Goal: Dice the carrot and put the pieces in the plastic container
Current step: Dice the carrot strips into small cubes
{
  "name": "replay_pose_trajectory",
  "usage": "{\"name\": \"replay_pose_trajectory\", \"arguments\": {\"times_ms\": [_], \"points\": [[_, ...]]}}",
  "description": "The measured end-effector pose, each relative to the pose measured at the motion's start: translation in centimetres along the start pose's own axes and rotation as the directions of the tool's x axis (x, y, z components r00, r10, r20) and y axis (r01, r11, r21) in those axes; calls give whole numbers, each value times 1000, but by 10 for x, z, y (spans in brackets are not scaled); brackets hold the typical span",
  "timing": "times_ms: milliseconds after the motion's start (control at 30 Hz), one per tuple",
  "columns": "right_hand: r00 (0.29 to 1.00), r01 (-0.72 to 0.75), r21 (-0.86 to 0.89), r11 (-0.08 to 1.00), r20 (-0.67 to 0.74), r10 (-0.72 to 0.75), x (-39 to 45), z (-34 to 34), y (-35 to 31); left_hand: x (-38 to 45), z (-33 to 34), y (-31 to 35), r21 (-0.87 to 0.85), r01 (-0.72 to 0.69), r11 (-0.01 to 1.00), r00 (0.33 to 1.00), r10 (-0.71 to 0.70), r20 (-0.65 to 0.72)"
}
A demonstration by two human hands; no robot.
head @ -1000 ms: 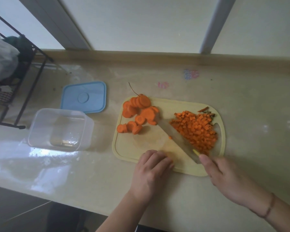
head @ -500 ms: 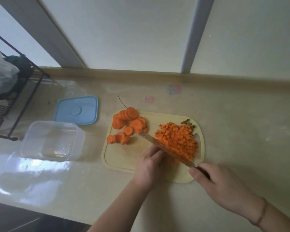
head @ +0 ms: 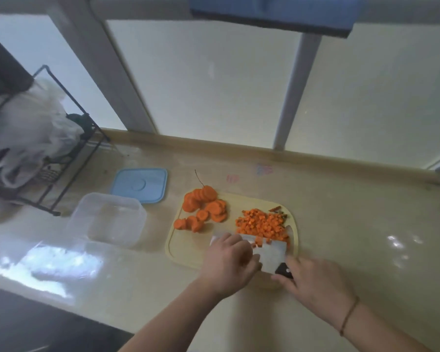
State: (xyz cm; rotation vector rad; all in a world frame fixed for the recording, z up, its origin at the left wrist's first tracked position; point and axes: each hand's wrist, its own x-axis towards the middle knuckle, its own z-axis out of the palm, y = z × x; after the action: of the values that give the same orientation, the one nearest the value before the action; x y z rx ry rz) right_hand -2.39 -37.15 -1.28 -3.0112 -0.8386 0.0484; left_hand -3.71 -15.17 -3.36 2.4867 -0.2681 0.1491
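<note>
Your right hand point(head: 315, 278) gripped the knife point(head: 269, 255) handle; left hand point(head: 229, 260) curled on its flat blade — diced carrot point(head: 261, 223) at 12 o'clock, plastic container point(head: 107, 219) at 9.

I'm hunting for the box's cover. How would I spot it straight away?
Start at the pale yellow plastic cutting board on the beige counter, then look left to the clear plastic container. Just behind it lies the light blue rounded-square plastic lid, flat on the counter, the only blue thing down there.

Knife point(head: 269, 252) now lies flat under diced carrot point(head: 261, 223).
</note>
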Motion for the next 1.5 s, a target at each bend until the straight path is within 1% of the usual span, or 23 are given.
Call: {"name": "replay_pose_trajectory", "arguments": {"times_ms": [100, 267, 333, 400, 467, 500, 533, 567, 600, 633, 667, 700, 733, 800, 900, 1133, 1167, 1233, 1267, 1300, 1333, 1400, 1500], "points": [[1000, -8, -46, 999, -26, 7, 2, -1, -4, 17, 14, 3, 28, 96, 995, 994, -98, 57], [999, -25, -89, 996, -38, 21, 6, -1, -3, 39, 22, 12, 40, 211, 977, 972, -214, 93], [999, -36, -95, 995, 6, 37, 9, -9, -4, 48, 23, 14, 48, 248, 968, 961, -252, 117], [1000, 3, -131, 991, 31, 1, 10, -14, -4, 53, 23, 12, 17, 254, 967, 960, -254, 121], [999, 29, -133, 991, 48, -23, 11, -21, -6, 53, 22, 8, -69, 231, 971, 970, -224, 89], [998, 54, -106, 993, 19, -52, 11, -24, -7, 51, 20, 5, -123, 211, 970, 977, -206, 47], [996, 77, -56, 995, 48, -74, 11, -25, -8, 48, 17, 1, -171, 198, 965, 979, -203, -17], [992, 67, -7, 998, 111, -66, 8, -23, -6, 45, 12, -4, -205, 200, 958, 971, -222, -93], [990, 55, 7, 998, 131, -55, 7, -20, -5, 42, 6, -11, -220, 218, 951, 955, -254, -155], [993, 59, -8, 998, 105, -58, 6, -22, -5, 38, 0, -17, -216, 248, 944, 939, -289, -185], [995, 47, -36, 998, 93, -44, 5, -24, -4, 34, -5, -24, -202, 279, 939, 932, -315, -179], [989, 11, -26, 1000, 148, -7, 3, -22, -2, 29, -10, -31, -181, 296, 938, 936, -323, -140], [990, -8, -6, 1000, 142, 9, 2, -20, 0, 25, -13, -36, -157, 286, 945, 949, -303, -93], [999, -8, -18, 1000, 51, 9, 1, -14, 1, 18, -14, -42, -126, 242, 962, 969, -246, -17], [1000, 19, -42, 999, -3, -19, 3, -15, 2, 15, -10, -41, -114, 239, 964, 971, -236, 33], [1000, -2, -13, 1000, 19, 2, 4, -8, 6, 25, 0, -30, 30, 108, 994, 993, -109, 47], [999, -20, 7, 1000, 41, 20, 3, -8, 5, 29, -1, -31, 44, 100, 994, 994, -102, 34], [991, -41, 22, 999, 129, 38, 1, -18, 6, 39, -6, -41, 101, 87, 991, 996, -83, -41], [995, -29, 5, 1000, 91, 28, -2, -18, 7, 47, -11, -46, 162, 87, 983, 995, -80, -52], [993, -40, 23, 999, 109, 37, -4, -16, 9, 55, -17, -51, 242, 94, 966, 995, -98, 3], [985, -66, 46, 997, 161, 58, -5, -16, 9, 63, -25, -55, 331, 84, 940, 988, -121, 94], [959, -80, 47, 996, 276, 64, -4, -21, 8, 76, -35, -59, 468, 14, 884, 947, -163, 278], [941, -123, 66, 990, 326, 95, -4, -23, 8, 91, -39, -59, 571, -142, 808, 899, -135, 416]]}}
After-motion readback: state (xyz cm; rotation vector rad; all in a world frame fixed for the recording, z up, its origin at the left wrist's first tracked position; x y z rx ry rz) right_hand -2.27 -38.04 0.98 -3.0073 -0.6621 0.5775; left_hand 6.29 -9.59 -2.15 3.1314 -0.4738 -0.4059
